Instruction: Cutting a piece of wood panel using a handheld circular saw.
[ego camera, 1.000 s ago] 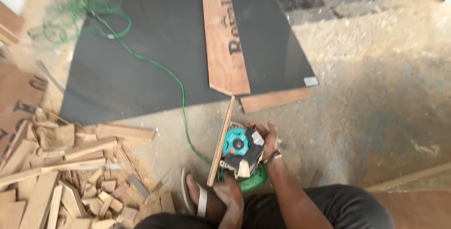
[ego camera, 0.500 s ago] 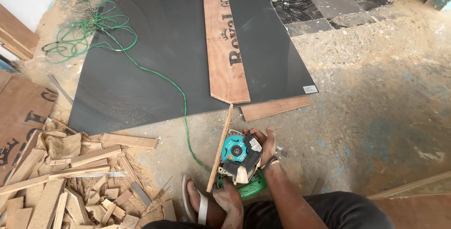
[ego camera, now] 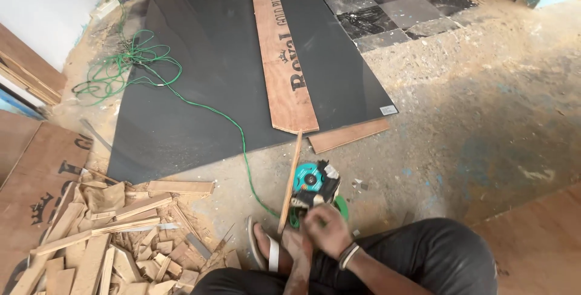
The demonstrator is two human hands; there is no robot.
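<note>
A teal and black circular saw (ego camera: 315, 185) rests on the dusty floor in front of my knees. My right hand (ego camera: 327, 229), a bracelet at its wrist, is blurred and closed over the near end of the saw. A thin wooden strip (ego camera: 291, 177) lies just left of the saw, running away from me toward a long brown plywood board (ego camera: 281, 47). That board lies on a large black sheet (ego camera: 206, 71). My sandalled foot (ego camera: 261, 248) sits by the strip's near end. My left hand is out of view.
A green cord (ego camera: 218, 116) runs from the saw across the black sheet to a loose coil (ego camera: 124, 68). A short brown offcut (ego camera: 348, 136) lies at the sheet's edge. Scrap wood (ego camera: 109, 234) is piled at the left beside a plywood panel (ego camera: 27, 174).
My right hand has moved from the saw's right side to its near end. My view has lifted, showing more of the far floor. The saw and strip stay where they were.
</note>
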